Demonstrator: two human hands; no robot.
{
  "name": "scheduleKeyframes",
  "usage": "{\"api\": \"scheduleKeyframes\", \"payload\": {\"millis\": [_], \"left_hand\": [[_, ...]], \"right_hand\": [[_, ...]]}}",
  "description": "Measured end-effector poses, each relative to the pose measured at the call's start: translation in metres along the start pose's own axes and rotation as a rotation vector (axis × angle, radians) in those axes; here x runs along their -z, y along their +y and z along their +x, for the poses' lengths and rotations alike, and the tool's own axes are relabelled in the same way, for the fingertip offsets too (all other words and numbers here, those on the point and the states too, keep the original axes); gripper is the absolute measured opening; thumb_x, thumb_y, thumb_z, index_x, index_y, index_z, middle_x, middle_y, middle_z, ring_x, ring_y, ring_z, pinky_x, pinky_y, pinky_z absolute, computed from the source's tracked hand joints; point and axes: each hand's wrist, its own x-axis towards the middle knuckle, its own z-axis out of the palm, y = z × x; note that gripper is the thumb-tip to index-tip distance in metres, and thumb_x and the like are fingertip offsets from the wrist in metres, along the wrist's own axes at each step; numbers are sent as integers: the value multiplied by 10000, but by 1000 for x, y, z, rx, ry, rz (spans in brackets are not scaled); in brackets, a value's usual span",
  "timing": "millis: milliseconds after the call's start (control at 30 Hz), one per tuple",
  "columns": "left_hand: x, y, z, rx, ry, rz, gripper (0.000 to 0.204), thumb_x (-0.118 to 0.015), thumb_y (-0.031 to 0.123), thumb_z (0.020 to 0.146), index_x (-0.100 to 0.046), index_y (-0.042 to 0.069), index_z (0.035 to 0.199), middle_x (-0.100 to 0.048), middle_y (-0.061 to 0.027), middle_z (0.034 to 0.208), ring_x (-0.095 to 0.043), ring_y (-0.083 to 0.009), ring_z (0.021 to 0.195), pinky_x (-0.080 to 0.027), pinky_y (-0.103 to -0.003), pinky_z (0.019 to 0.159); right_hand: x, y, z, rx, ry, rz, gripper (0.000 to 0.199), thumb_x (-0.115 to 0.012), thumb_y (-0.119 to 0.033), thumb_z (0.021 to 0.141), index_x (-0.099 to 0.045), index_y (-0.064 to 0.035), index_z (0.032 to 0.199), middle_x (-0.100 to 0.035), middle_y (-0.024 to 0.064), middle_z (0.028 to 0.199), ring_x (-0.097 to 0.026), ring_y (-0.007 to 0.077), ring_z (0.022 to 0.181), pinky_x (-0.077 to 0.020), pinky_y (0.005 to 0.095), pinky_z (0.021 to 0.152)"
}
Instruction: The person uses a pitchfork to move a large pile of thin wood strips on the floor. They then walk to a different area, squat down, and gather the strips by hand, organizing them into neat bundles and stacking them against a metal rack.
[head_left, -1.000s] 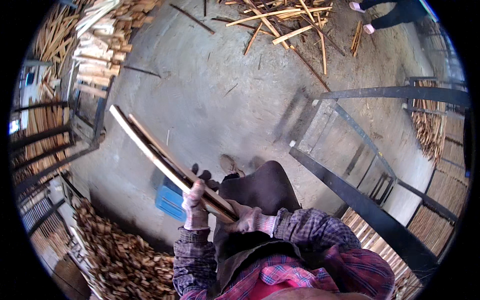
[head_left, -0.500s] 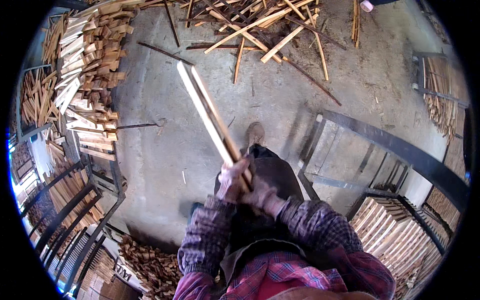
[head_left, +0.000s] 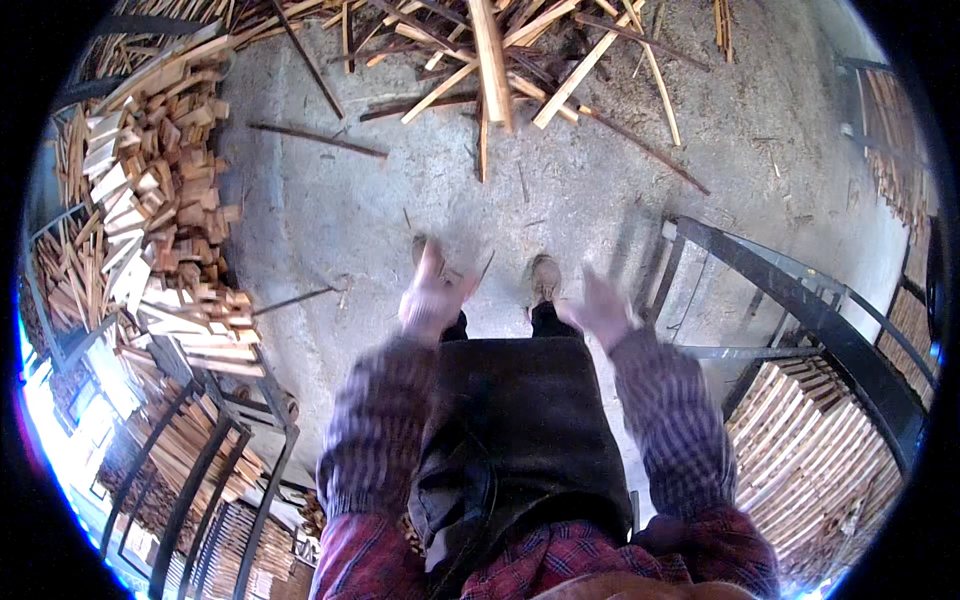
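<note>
Both hands are out in front of me, apart and with nothing in them. My left hand (head_left: 435, 295) has its thumb and fingers spread, somewhat blurred. To the right, my right hand (head_left: 600, 310) is also open, its fingers stretched forward and smeared by motion. Ahead of them, a pale wooden strip (head_left: 490, 70) points away from me over the scattered pile of wood strips (head_left: 580, 85). Whether this strip rests on the pile or is in the air, I cannot tell. Below my hands hangs my dark apron (head_left: 520, 410).
Stacked wood pieces (head_left: 165, 200) line the left side, with a dark metal rack (head_left: 215, 400) nearer me. On the right stands a metal frame (head_left: 770, 270) beside a neat stack of pale strips (head_left: 800, 460). Loose dark strips (head_left: 320, 140) lie on the concrete floor (head_left: 330, 220).
My hands have let go of the wooden strips they held together and moved apart. One pale strip is now farther ahead, over the pile. My view has shifted slightly.
</note>
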Motion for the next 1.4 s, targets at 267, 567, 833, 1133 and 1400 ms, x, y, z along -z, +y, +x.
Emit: {"api": "scheduleKeyframes", "payload": {"millis": [267,567,833,1133,1400], "left_hand": [[39,-309,-172,-191,-435,249,537,-464,516,844,-533,115,1195,-632,-188,848,-612,-300,854,-481,-348,734],[107,-164,-158,200,-782,461,549,-427,586,830,-677,99,786,-628,-84,627,-591,-196,579,-474,-325,604],[58,-87,-45,-61,-631,753,489,-510,505,800,-488,66,1013,-554,-119,832,-543,-256,738,-463,-362,701],[4,71,410,-492,699,961,1030,-644,591,653,-167,34,1376,-421,-249,1229,-474,-366,1097,-411,-426,894],[-63,159,463,-208,774,314,1080,-619,696,598,-143,138,1391,-345,-254,1294,-367,-382,1198,-345,-440,975]], "right_hand": [[-34,36,-213,-774,-479,262,688,-438,-621,797,-556,-34,1134,-612,172,1038,-544,318,1046,-385,358,914],[42,-14,-197,-426,-908,-54,574,-406,-575,833,-568,-119,1142,-592,121,1096,-533,281,1059,-382,372,920],[114,29,-36,-255,-1036,-172,660,-379,-676,790,-609,-106,1030,-633,122,931,-571,266,930,-432,375,831],[174,138,413,-199,358,1345,813,-474,-703,736,-517,57,1022,-569,159,946,-562,209,742,-471,304,722],[232,164,613,321,724,823,731,-579,-527,750,-379,-12,1230,-457,186,1186,-576,273,923,-484,369,797]]}}
